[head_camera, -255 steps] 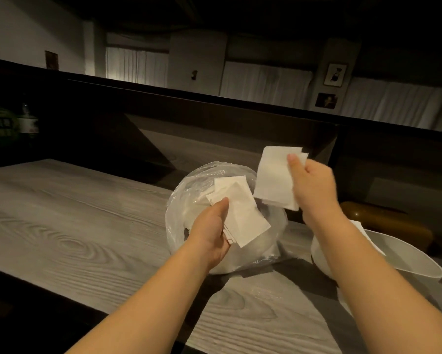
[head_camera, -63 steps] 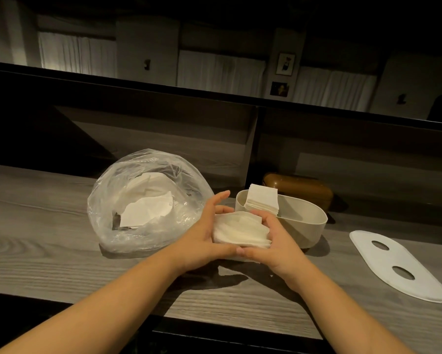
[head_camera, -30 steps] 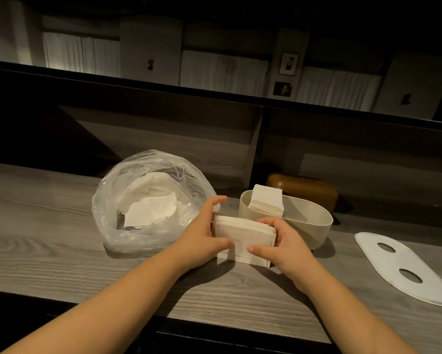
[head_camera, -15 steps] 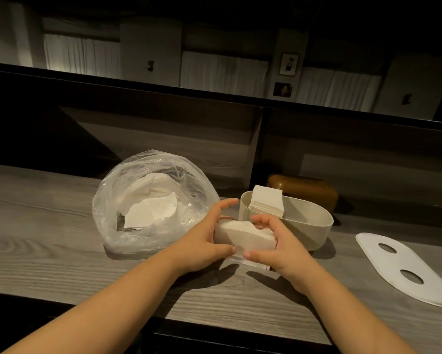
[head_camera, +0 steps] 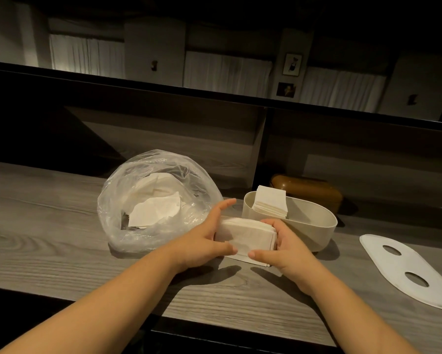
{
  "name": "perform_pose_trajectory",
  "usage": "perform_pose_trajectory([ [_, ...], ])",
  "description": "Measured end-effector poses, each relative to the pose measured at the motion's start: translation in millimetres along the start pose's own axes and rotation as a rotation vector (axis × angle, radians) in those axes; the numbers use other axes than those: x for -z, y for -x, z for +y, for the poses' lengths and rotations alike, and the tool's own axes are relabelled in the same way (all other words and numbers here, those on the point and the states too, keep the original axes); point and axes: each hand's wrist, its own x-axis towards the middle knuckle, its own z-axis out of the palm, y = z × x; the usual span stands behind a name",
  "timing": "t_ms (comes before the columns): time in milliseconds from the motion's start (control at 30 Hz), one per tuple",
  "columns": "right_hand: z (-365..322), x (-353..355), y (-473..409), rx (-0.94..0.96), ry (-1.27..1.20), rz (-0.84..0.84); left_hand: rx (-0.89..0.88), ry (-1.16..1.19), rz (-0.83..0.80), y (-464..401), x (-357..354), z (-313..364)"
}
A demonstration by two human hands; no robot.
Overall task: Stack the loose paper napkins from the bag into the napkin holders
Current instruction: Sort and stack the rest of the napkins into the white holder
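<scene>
stack [head_camera: 245, 235]: squared napkin bundle, held between both hands just above the tabletop [head_camera: 61, 238], lowest sheets apparently touching it.
left hand [head_camera: 202, 247]: on stack's left side; fingers [head_camera: 221, 208] extended along the far-left edge, thumb curled onto the near face. Gripping the stack.
right hand [head_camera: 283, 249]: on stack's right side; fingers curled over the top-right corner, thumb under the near edge. Gripping the stack too.
stack axis: long side runs left-right, roughly parallel to the tabletop's front edge; sheets tilted toward the camera.
holder [head_camera: 314, 226]: beige oval tub, just behind and right of the stack, right hand nearly touching its front wall.
holder contents: one pile [head_camera: 271, 204] already standing in the left end, top above the rim; right end looks free.
key relation: free slot lies beyond and right of the fingers, so right hand is nearer. Probably lift over the rim, shift right, lower beside the pile.
risk: top sheets fanning at the right corner; loose grip likely sheds some at the rim.
bag [head_camera: 148, 198]: clear plastic, left of the stack, touching left hand's side; more loose napkins inside.
lid [head_camera: 403, 267]: white, two oval holes, flat on the tabletop well right of the holder.
brown case [head_camera: 306, 191]: behind the holder, closed; contents unknown.
progress: partway, judging by napkins left in the bag.
</scene>
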Motion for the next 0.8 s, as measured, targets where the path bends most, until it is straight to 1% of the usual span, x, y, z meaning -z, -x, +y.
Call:
perform_pose_trajectory([
  [67,-0.9,-1.8,0.3,0.021,0.027,-0.004,-0.013,-0.014,0.013,-0.4,-0.9,0.4],
  [167,-3.0,0.3,-1.2,0.048,-0.03,0.141,-0.009,0.094,0.158,-4.9,1.5,-4.6],
  [233,-5.8,3.4,-0.6,0.05,-0.147,0.216,0.016,0.12,0.186,-4.4,4.5,-3.5],
  [300,-10.7,7.3,1.8,0.059,-0.264,0.25,0.03,0.228,0.105,-3.3,7.3,-0.6],
  [333,-13.4,9.1,3.1,0.068,-0.297,0.24,0.046,0.32,0.024,-1.9,8.4,1.1],
  [400,-19.4,12.4,6.6,0.081,-0.32,0.16,0.136,0.577,-0.172,-0.2,8.1,4.9],
  [433,-23.9,13.8,7.5,0.091,-0.301,0.102,0.176,0.681,-0.258,-0.3,7.7,4.5],
  [467,-29.5,14.9,7.1,0.107,-0.252,0.045,0.189,0.703,-0.316,-1.7,7.3,4.1],
  [500,-37.3,15.3,5.8,0.123,-0.185,-0.011,0.188,0.687,-0.339,-3.6,6.5,3.8],
  [567,-54.6,11.9,-2.3,0.162,-0.026,-0.098,0.196,0.702,-0.315,-5.8,5.6,1.2],
  [600,-62.7,9.0,-8.9,0.187,0.076,-0.106,0.198,0.751,-0.305,-6.2,6.4,0.9],
  [667,-77.8,4.0,-23.2,0.22,0.271,-0.097,0.143,0.818,-0.366,-7.0,7.3,2.6],
  [700,-83.4,2.2,-29.2,0.223,0.315,-0.107,0.127,0.799,-0.37,-6.1,7.1,4.3],
  [767,-89.3,-0.2,-40.6,0.216,0.293,-0.149,0.147,0.72,-0.263,-5.8,9.5,6.8],
  [800,-89.8,-1.4,-45.3,0.208,0.261,-0.151,0.153,0.725,-0.231,-6.5,11.9,5.0],
])
